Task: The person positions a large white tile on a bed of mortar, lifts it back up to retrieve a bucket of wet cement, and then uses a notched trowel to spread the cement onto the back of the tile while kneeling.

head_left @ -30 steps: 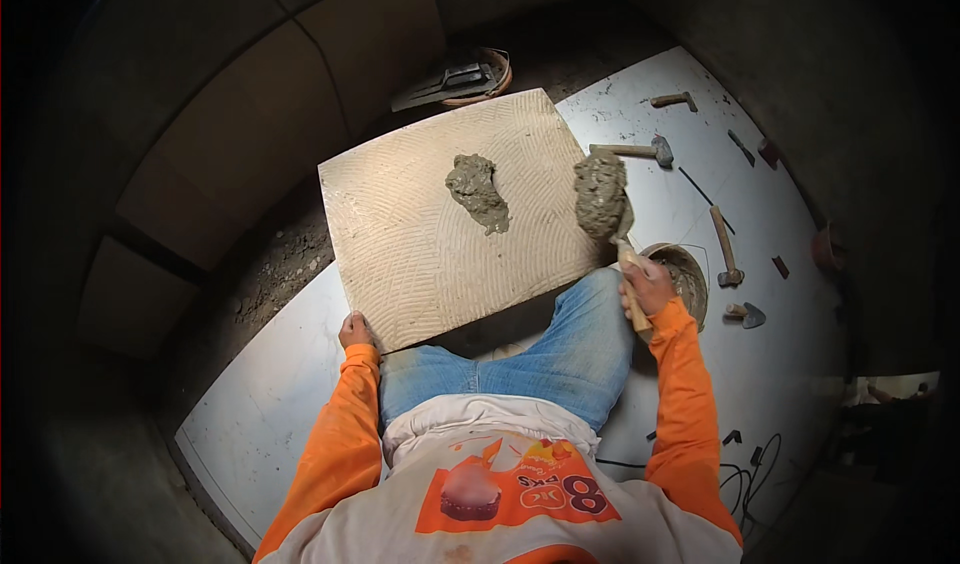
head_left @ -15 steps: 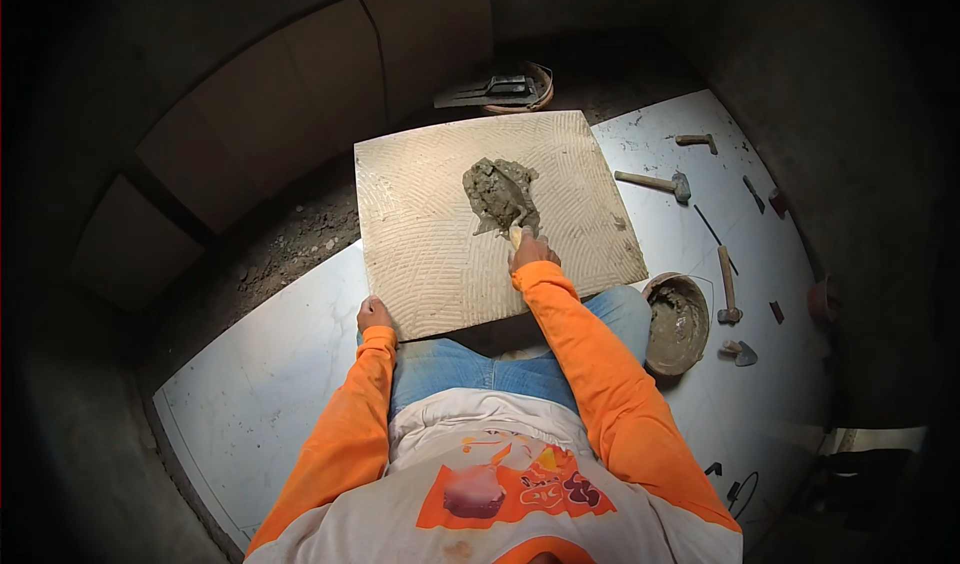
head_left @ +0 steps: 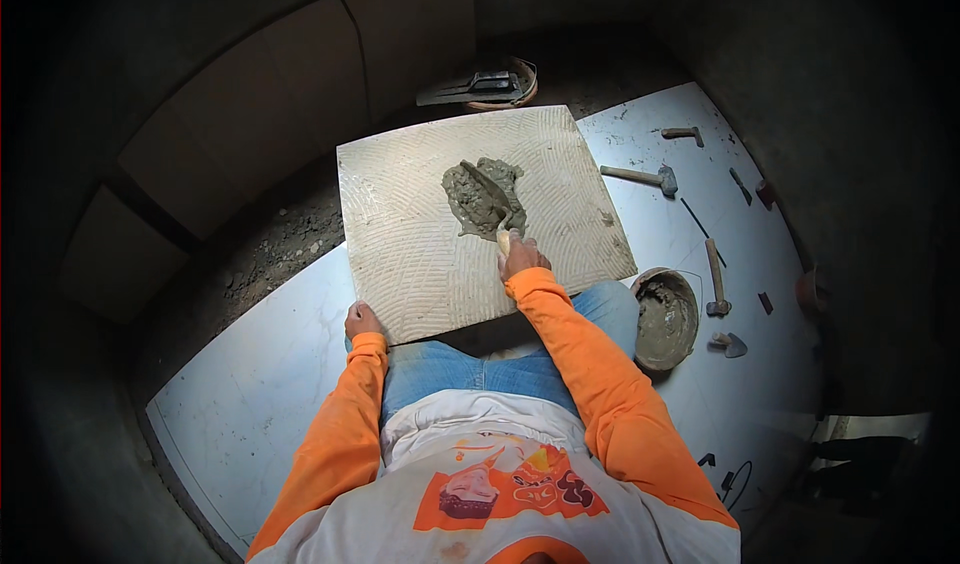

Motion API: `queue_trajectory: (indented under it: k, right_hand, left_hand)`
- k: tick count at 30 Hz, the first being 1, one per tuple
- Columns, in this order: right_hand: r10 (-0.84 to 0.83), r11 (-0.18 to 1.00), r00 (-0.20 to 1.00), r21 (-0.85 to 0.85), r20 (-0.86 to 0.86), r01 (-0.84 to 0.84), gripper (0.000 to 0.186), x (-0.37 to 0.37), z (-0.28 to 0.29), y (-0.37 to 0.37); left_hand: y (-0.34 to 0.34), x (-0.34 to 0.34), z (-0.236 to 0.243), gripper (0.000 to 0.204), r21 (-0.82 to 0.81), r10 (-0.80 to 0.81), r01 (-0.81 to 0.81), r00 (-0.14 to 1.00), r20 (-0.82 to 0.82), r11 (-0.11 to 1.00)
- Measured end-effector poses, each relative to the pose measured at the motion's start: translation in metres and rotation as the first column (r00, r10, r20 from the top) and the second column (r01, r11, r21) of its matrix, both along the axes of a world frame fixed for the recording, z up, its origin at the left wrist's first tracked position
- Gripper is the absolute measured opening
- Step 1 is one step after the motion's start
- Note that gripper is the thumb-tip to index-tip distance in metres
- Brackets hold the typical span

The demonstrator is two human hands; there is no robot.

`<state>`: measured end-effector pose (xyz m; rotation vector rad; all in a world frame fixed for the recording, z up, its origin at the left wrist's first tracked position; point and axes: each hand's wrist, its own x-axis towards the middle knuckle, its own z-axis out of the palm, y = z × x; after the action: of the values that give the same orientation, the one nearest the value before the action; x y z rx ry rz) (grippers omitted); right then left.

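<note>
A large square tile point(head_left: 400, 274), its ridged back facing up, rests across my knees. Grey wet mortar point(head_left: 470, 199) lies in a heap a little above its middle. My right hand point(head_left: 523, 256) is closed round the pale handle of a trowel point(head_left: 487, 186), whose blade is pressed into the mortar and partly smeared with it. At the tile's near left corner, my left hand point(head_left: 363, 320) grips the edge; the fingers underneath are hidden.
Right of my knee stands a bucket of mortar point(head_left: 668, 339). Hammers point(head_left: 667, 180), a small trowel point(head_left: 735, 345) and other tools lie on the pale floor point(head_left: 250, 364). Beyond the tile, a flat steel trowel point(head_left: 490, 86) sits on another bucket. Large panels point(head_left: 290, 74) lean at the left.
The trowel blade has turned and swung up and left across the mortar, spreading the heap. The whole view has shifted slightly; my left hand keeps its place on the tile corner.
</note>
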<state>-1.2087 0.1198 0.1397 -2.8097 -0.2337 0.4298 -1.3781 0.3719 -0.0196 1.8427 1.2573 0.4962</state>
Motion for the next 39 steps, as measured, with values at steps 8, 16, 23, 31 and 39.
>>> queue_trajectory:
  k: [8, 16, 23, 31, 39]
  right_hand:
    - [-0.013, 1.000, 1.000, 0.024, 0.010, 0.013, 0.054, -0.003, -0.009, -0.009]
    - [-0.049, 0.990, 0.990, 0.138, 0.135, 0.030, 0.050, -0.001, -0.025, -0.010]
    - [-0.036, 0.993, 0.997, 0.111, 0.073, 0.027, 0.050, 0.000, -0.022, -0.013]
    - [-0.018, 0.990, 1.000, 0.141, 0.015, 0.016, 0.049, 0.001, -0.019, -0.023]
    - [0.068, 0.009, 0.818, 0.820, -0.572, 0.572, 0.047, 0.004, 0.053, -0.158]
  left_hand:
    - [-0.005, 0.004, -0.003, 0.034, -0.035, -0.014, 0.016, 0.997, 0.072, 0.999]
    - [0.005, 0.001, -0.012, 0.036, 0.005, -0.047, 0.046, 0.994, 0.100, 0.999]
    - [-0.004, -0.001, -0.003, 0.035, 0.013, -0.067, 0.066, 0.994, 0.085, 0.998]
    - [0.003, -0.002, -0.008, 0.035, 0.014, -0.075, 0.074, 0.994, 0.077, 0.997]
    - [-0.002, 0.006, -0.017, 0.034, -0.033, -0.140, 0.142, 0.989, 0.048, 0.989]
